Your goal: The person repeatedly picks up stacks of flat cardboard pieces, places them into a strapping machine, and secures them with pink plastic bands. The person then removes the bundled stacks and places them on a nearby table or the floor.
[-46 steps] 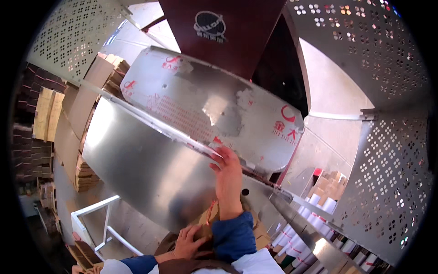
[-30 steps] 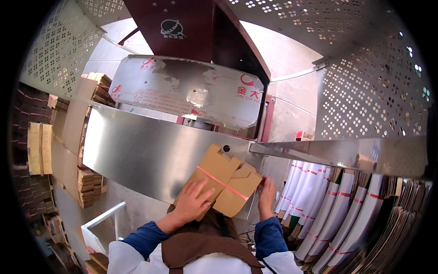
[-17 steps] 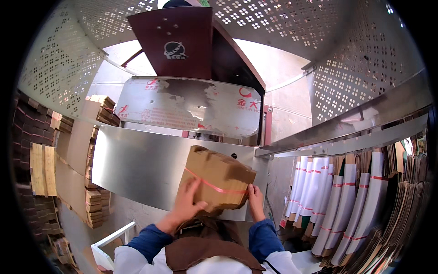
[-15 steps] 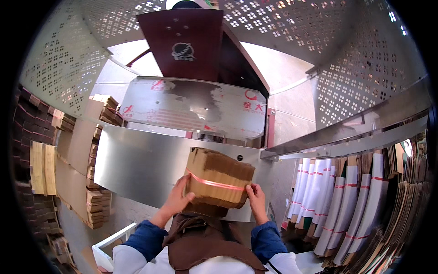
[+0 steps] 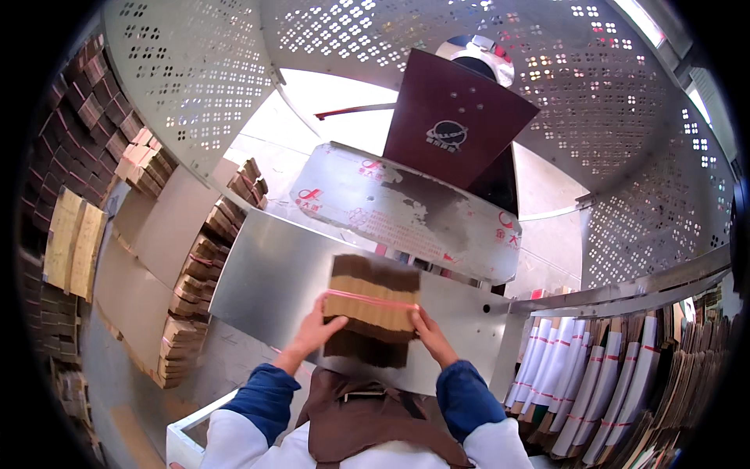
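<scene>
A stack of brown corrugated cardboard pieces (image 5: 372, 314), bound with a pink strap, is between my hands just above or on the steel tabletop (image 5: 269, 273); I cannot tell whether it touches. My left hand (image 5: 312, 331) grips its left side, with the thumb toward the front. At the right edge my right hand (image 5: 433, 334) closes on the stack near the strap. Light and dark brown bands of cut edges show on its upper face. Its underside is hidden.
Beyond the tabletop stands a machine with a scuffed metal cover (image 5: 406, 207) and a maroon panel (image 5: 457, 117). Perforated metal guards (image 5: 195, 94) curve around it. Bundled cardboard stacks (image 5: 183, 344) line the left. White strapped bundles (image 5: 601, 383) stand on the right.
My view has turned to the left. Both hands have carried the cardboard stack leftward along the tabletop and turned it, so its strap runs more level. The grip stays the same.
</scene>
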A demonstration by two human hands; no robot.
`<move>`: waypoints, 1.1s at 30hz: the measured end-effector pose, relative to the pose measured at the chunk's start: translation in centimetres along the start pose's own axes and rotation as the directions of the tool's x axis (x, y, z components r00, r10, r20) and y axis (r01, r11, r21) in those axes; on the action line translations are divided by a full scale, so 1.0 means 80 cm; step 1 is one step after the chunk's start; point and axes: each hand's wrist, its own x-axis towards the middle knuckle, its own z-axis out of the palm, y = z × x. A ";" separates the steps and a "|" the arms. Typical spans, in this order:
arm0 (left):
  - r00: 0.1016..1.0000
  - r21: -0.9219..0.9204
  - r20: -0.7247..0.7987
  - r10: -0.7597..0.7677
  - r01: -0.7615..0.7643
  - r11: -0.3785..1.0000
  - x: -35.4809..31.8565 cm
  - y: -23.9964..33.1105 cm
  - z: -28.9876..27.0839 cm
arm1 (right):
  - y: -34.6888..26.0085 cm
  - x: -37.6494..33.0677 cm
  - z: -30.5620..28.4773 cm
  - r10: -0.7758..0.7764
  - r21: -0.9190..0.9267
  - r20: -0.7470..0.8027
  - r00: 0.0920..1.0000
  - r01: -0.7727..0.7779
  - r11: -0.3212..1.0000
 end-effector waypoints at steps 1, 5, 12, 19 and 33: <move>1.000 -0.029 -0.017 -0.023 0.022 0.999 -0.006 0.008 -0.031 | -0.015 0.014 0.030 -0.026 -0.021 0.032 0.999 0.027 0.999; 0.987 0.001 -0.156 -0.022 0.022 1.000 -0.011 -0.053 -0.147 | -0.029 0.089 0.155 -0.167 -0.193 0.098 0.981 0.183 0.964; 0.940 0.448 -0.186 0.286 -0.178 0.876 0.006 -0.036 -0.215 | -0.062 0.077 0.199 -0.306 -0.245 0.266 0.914 0.371 0.896; 0.832 0.293 -0.183 0.523 -0.461 0.837 -0.045 0.041 -0.015 | 0.101 -0.095 0.087 -0.382 -0.567 0.144 0.913 0.393 0.724; -0.384 -0.387 0.921 0.068 -0.875 0.292 -0.310 0.129 0.483 | 0.418 -0.639 0.043 0.129 0.101 -0.954 0.272 -0.113 0.988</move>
